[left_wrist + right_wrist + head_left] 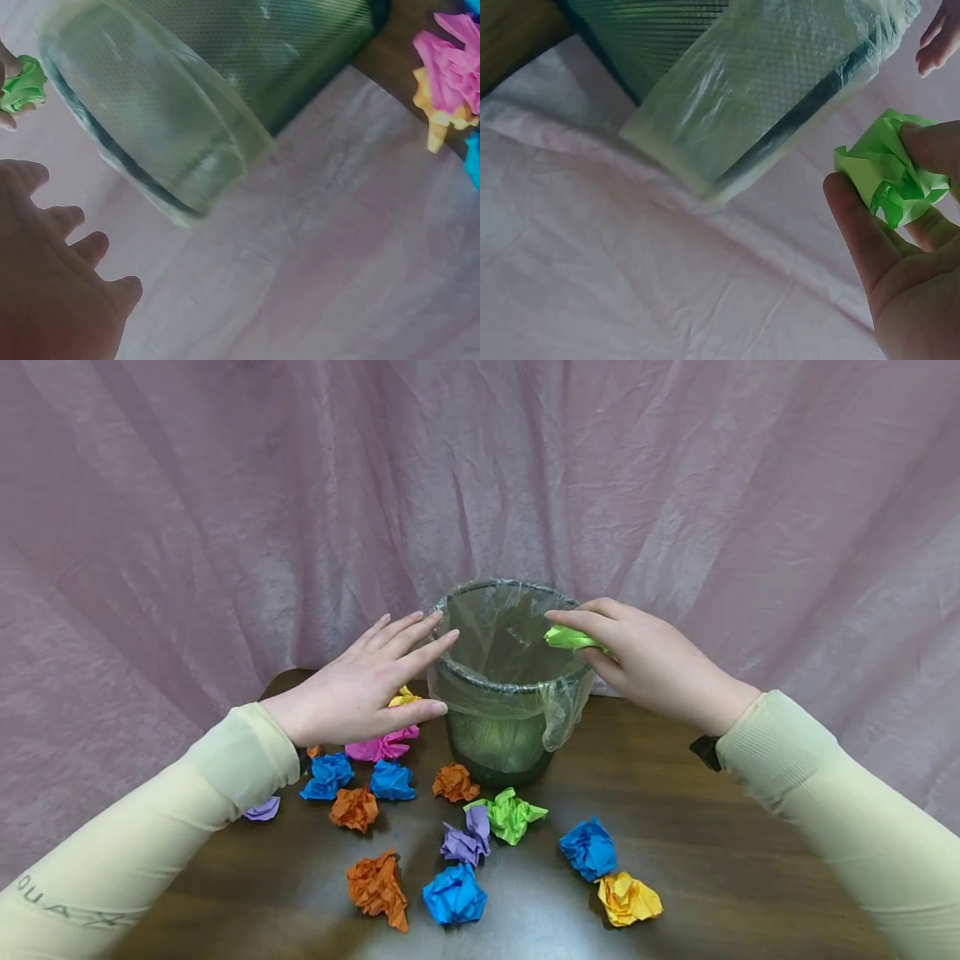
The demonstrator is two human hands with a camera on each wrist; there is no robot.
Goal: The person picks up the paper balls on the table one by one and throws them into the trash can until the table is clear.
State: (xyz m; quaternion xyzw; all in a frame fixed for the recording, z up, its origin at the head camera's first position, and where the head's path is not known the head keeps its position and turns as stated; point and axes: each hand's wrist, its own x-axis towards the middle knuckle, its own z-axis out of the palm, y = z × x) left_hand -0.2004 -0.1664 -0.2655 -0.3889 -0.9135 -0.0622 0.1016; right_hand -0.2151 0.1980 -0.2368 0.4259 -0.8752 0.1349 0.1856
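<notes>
The right hand (pixel 652 660) pinches a green paper ball (pixel 567 637) between thumb and fingers, likely so it won't drop. The left hand (pixel 356 689) is spread wide, holding nothing. Between them stands a bin (pixel 498 747); its bag (pixel 564 710) folds over the rim, probably to stay put. More paper balls (pixel 454 895) lie on the table (pixel 720 843) below the hands.

Green paper (pixel 892 169), brown table (pixel 720 852), pink curtain (pixel 225 527)
</notes>
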